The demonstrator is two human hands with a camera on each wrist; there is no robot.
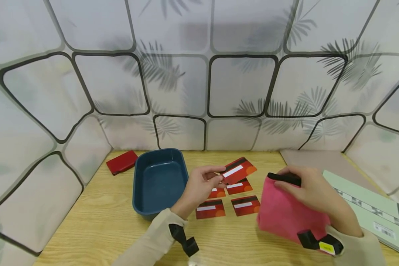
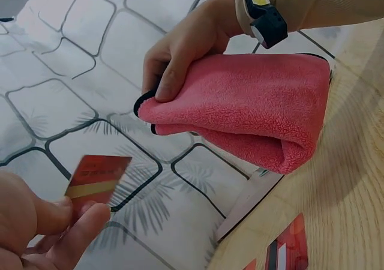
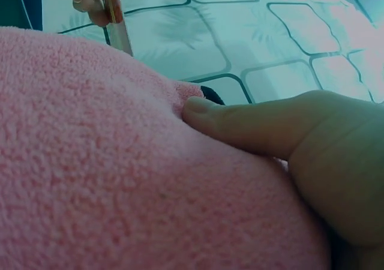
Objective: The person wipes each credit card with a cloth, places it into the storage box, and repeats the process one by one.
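In the head view my left hand (image 1: 201, 188) pinches a red bank card (image 1: 237, 170), tilted up above the table; the same card (image 2: 98, 180) shows between thumb and fingers in the left wrist view. Several similar red cards (image 1: 245, 205) lie below it on the wood. My right hand (image 1: 306, 184) grips a folded pink cloth (image 1: 286, 214) by its black-edged top. In the left wrist view the fluffy cloth (image 2: 240, 96) hangs from that hand, its fold facing down. The right thumb (image 3: 240, 123) presses on the cloth in the right wrist view.
A dark blue bin (image 1: 159, 184) stands left of the cards. Behind it at the left lies a dark red wallet-like item (image 1: 122, 162). At the right are a pale green box or folder (image 1: 369, 210) and a grey flat sheet (image 1: 314, 162). Patterned fabric (image 1: 242, 85) walls the table.
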